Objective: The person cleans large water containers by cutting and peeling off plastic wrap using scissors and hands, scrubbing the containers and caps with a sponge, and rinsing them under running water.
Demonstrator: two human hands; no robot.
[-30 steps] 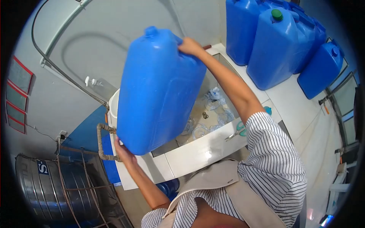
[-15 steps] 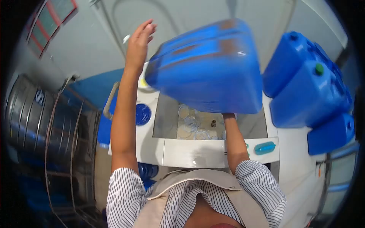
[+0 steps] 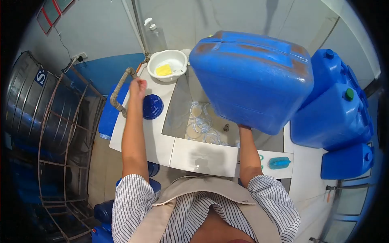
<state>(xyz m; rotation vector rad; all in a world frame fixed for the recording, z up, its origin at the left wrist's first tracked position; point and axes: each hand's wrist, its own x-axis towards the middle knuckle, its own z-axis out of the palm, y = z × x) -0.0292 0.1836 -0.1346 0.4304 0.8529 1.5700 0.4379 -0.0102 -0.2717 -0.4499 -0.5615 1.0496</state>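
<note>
A large blue jerrycan with brown stains along its top hangs tilted over the sink basin. Its lower side rests on my right hand, whose fingers are mostly hidden beneath it. My left hand is beside the upper end of a bent, beige pipe, its fingers curled; whatever they hold is hidden. Just below that hand, a round dark-blue lid lies on the white ledge. Several clear round pieces lie on the basin floor under the jerrycan.
A white bowl with a yellow sponge and a pump bottle stand at the back left. Several blue jerrycans crowd the right side. A teal brush lies on the front ledge. Left is a metal tank.
My left hand has come down from the air to the bent pipe. The jerrycan has swung right and lower in view, still on my right hand.
</note>
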